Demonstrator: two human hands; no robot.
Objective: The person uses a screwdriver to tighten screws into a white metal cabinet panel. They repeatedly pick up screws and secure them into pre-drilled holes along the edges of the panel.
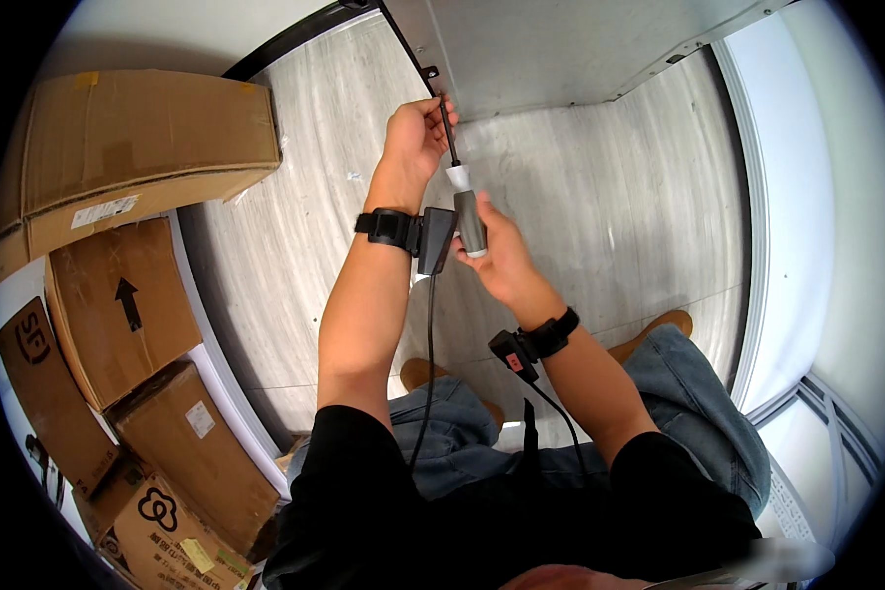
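Observation:
A screwdriver (470,218) with a grey and white handle and a long dark shaft points away from me at the lower edge of a grey metal panel (541,59). My right hand (504,251) is closed around its handle. Up by the tip, the fingers of my left hand (420,136) are closed around the shaft, close to the panel's corner. Whether a screw sits at the tip is too small to tell. A dark bracket (430,73) juts from the panel's edge just beyond my left fingers.
Cardboard boxes are stacked along the left, among them a large one (157,138) and one with a black arrow (128,305). Pale wood-look floor (600,216) lies below my hands. A white wall edge (747,246) runs down the right. Cables hang from both wrist straps.

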